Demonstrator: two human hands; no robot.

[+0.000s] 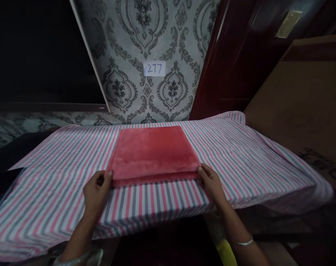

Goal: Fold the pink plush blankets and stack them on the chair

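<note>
A red plush cloth (154, 149), folded into a flat rectangle, lies in the middle of the striped tablecloth (226, 151). Its near edge shows two layers with a slight gap between them. My left hand (97, 188) pinches the near left corner between thumb and fingers. At the near right corner, my right hand (211, 181) grips the cloth the same way. The inner fingers of both hands are partly hidden.
A large cardboard box (301, 99) stands at the right, against the table. Behind are patterned wallpaper with a paper label (154, 68) reading 277, a dark screen (43, 55) at left and a dark red door (234, 48). Something yellow (226, 253) shows below the table.
</note>
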